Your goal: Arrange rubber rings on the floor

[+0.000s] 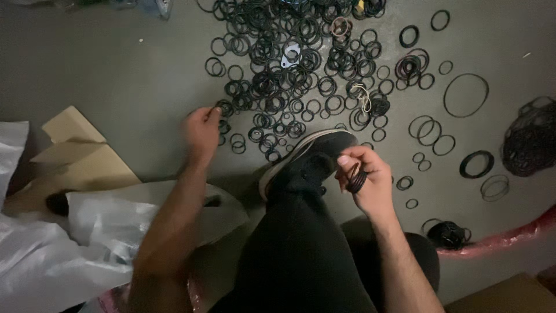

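Note:
Many black rubber rings (284, 75) of differing sizes lie scattered over the grey floor (127, 64). My left hand (201, 134) reaches to the near left edge of that spread, its fingertips pinching a small black ring (222, 108). My right hand (365, 177) is held above my knee, fingers curled round a small bundle of black rings (355, 178). My black shoe with a white sole (310, 156) rests on the floor between the two hands.
A large thin ring (466, 95) and a dense heap of rings (530, 139) lie at the right. A white metal plate (289, 55) sits among the rings. Cardboard flaps (81, 156) and clear plastic bags (87, 232) lie at the left, red plastic (509, 237) at the right.

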